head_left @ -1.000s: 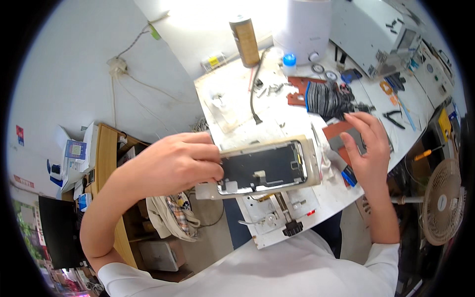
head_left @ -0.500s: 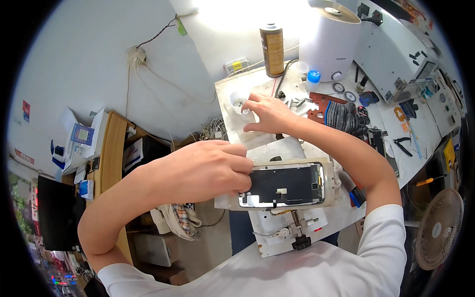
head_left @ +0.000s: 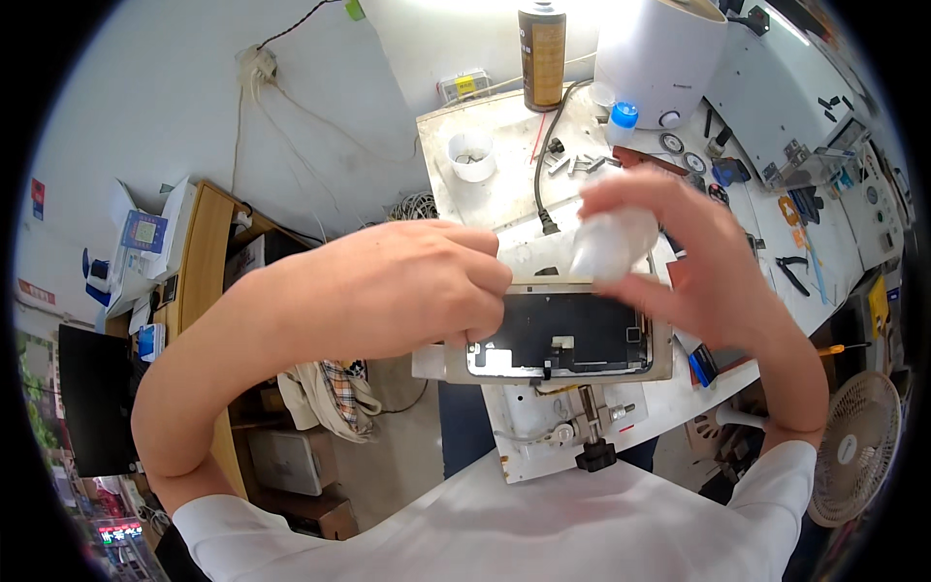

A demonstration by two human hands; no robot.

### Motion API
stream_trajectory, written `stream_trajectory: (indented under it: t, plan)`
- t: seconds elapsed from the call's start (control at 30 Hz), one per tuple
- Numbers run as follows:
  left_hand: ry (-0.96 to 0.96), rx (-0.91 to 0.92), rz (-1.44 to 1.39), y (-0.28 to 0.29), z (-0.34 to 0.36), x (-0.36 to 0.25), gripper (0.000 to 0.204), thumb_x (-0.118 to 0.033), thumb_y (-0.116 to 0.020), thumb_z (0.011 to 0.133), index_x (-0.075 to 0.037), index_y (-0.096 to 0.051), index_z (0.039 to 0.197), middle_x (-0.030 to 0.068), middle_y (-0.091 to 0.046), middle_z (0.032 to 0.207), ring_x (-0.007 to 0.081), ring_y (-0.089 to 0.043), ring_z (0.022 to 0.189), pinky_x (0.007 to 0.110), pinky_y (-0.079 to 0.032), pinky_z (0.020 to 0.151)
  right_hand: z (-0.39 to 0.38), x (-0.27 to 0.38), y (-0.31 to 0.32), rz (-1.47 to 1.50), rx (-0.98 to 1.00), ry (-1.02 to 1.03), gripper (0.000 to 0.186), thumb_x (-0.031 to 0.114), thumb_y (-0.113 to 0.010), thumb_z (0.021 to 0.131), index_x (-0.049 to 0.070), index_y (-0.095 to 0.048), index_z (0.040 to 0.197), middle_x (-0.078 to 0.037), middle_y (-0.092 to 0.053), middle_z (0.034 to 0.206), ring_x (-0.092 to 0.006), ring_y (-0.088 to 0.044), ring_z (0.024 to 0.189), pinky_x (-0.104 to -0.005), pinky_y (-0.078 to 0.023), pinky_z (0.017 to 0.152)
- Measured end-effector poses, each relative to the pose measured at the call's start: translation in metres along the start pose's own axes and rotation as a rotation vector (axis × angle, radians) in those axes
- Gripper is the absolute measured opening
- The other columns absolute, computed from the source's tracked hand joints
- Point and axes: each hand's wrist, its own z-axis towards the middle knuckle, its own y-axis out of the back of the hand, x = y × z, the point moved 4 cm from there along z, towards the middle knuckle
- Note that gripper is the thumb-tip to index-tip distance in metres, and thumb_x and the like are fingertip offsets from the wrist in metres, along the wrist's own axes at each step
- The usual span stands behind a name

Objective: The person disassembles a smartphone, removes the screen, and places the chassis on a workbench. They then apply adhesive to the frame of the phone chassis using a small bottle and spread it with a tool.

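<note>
L. hand (head_left: 436,286), as seen from where I stand: fingers curled at the l. end of 1 dark phone panel (head_left: 524,325), prob. steadying it; can't tell what they grip. Beyond, 1 white cup (head_left: 472,162). Panel lies approx. centre in 1 pale holder (head_left: 661,344), prob. for support, over the table (head_left: 669,412). R. hand (head_left: 693,252), blurred, clasps 1 white bottle (head_left: 613,244) near the panel's far edge, apparently for a firm hold. Far r.: 1 pr. pliers (head_left: 793,275).
</note>
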Motion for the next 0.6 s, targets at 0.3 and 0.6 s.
stream_trajectory:
  t: [0.3,0.6]
  plan:
    - [-0.035,-0.036,-0.106,-0.002,-0.001,0.006,0.015,-0.009,-0.082,0.079,-0.005,-0.069,0.085,0.0034,-0.063,0.089,0.0268,-0.06,0.094,0.04,-0.053,0.085,-0.011,0.047,-0.029,-0.292,0.012,0.237,0.045,0.011,-0.081,0.068,0.006,-0.07,0.11,-0.002,-0.066,0.104,-0.0195,-0.07,0.091,-0.033,-0.058,0.067]
    - [-0.061,-0.058,-0.127,-0.004,-0.001,0.008,0.013,-0.008,-0.08,0.081,-0.004,-0.068,0.083,0.0038,-0.063,0.088,0.0263,-0.061,0.094,0.039,-0.053,0.085,-0.009,0.055,-0.039,-0.438,-0.036,0.32,0.034,0.01,-0.075,0.072,0.003,-0.072,0.105,-0.001,-0.065,0.102,-0.0156,-0.067,0.09,-0.0275,-0.052,0.063]
